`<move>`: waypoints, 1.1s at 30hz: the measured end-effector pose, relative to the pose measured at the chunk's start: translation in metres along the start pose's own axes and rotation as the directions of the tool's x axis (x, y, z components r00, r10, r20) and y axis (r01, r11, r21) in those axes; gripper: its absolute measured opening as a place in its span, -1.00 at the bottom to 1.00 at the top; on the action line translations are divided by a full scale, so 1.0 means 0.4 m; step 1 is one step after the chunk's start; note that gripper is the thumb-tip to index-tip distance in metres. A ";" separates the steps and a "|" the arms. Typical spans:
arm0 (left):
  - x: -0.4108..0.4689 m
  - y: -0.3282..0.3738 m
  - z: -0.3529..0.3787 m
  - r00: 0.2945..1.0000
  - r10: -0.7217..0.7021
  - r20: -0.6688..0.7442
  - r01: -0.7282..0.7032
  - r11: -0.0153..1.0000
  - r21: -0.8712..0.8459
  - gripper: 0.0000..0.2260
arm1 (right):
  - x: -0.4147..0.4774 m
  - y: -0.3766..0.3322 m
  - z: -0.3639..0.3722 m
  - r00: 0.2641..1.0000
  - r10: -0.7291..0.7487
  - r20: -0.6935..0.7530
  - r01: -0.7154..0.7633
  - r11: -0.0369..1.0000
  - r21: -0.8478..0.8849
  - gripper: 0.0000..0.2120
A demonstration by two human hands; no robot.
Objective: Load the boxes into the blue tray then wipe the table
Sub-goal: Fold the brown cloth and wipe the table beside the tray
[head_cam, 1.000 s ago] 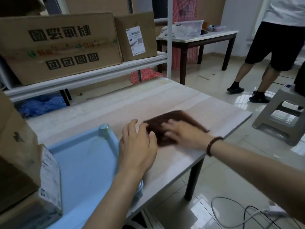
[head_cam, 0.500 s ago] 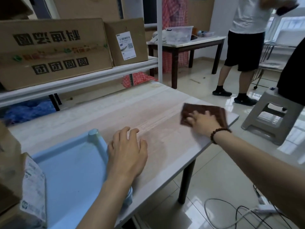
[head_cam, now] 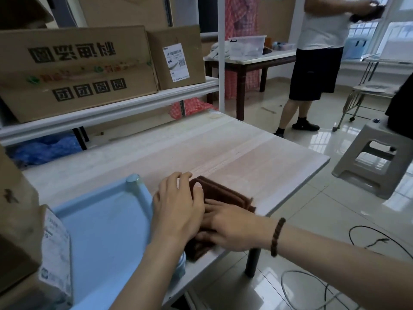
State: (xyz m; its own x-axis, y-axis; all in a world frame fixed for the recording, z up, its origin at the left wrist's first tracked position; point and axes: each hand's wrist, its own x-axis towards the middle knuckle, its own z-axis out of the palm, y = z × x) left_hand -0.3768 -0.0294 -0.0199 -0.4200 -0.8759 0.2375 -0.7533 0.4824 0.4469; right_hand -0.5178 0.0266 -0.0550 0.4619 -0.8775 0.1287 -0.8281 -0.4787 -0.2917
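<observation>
A: What is seen on the largest scale?

B: A pale wood-grain table [head_cam: 257, 157] is shown, with a shelf [head_cam: 111, 108] behind it on which large cardboard boxes [head_cam: 73, 70] are stacked.

A: And on the table itself?

B: The blue tray [head_cam: 105, 231] is laid at the near left corner. A cardboard box with a shipping label [head_cam: 24, 220] is seen at the tray's left end; whether it sits fully inside cannot be told.

A: Where is the wiping cloth found?

B: A folded brown cloth [head_cam: 225, 195] is spread on the table just right of the tray, near the front edge.

A: How are the hands placed?

B: The left hand [head_cam: 178, 209] is laid flat, its fingers [head_cam: 178, 177] extended and slightly curled over the cloth's left edge, beside the tray rim. The right hand [head_cam: 232, 227] is pressed palm-down on the cloth, fingers spread and flat, nothing being gripped. A beaded bracelet [head_cam: 277, 237] is worn on the right wrist.
</observation>
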 end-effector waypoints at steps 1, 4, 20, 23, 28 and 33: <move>0.000 0.001 -0.001 1.000 -0.002 0.001 0.002 1.000 -0.006 -0.59 | -0.002 0.026 -0.014 0.999 -0.034 0.021 0.035 0.999 -0.031 -0.67; -0.003 0.000 -0.001 1.000 0.014 0.007 -0.014 1.000 -0.002 -0.60 | -0.015 0.219 -0.077 0.919 0.354 -0.175 -0.385 0.901 -0.200 -0.60; -0.001 -0.007 0.006 1.000 0.026 -0.014 -0.026 1.000 -0.014 -0.55 | 0.131 0.324 -0.111 0.643 0.726 -0.244 -0.763 0.584 -0.276 -0.55; 0.002 -0.010 0.008 0.999 0.027 -0.040 -0.028 1.000 -0.012 -0.49 | 0.231 0.169 -0.072 0.905 0.426 -0.001 -0.416 0.883 -0.217 -0.56; 0.001 -0.015 0.007 0.998 0.032 -0.045 -0.034 0.998 -0.043 -0.53 | 0.229 0.237 -0.085 0.931 0.361 -0.050 -0.362 0.899 -0.246 -0.62; 0.000 -0.016 0.009 0.998 0.031 -0.046 -0.034 0.997 -0.063 -0.57 | 0.175 0.406 -0.120 0.428 0.853 -0.299 -0.903 0.420 -0.094 -0.57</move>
State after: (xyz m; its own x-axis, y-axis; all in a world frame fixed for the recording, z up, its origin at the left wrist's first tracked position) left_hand -0.3737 -0.0323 -0.0257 -0.4194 -0.8601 0.2903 -0.7054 0.5101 0.4922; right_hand -0.6353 -0.1138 -0.0479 -0.6038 -0.7921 0.0897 -0.7944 0.5887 -0.1493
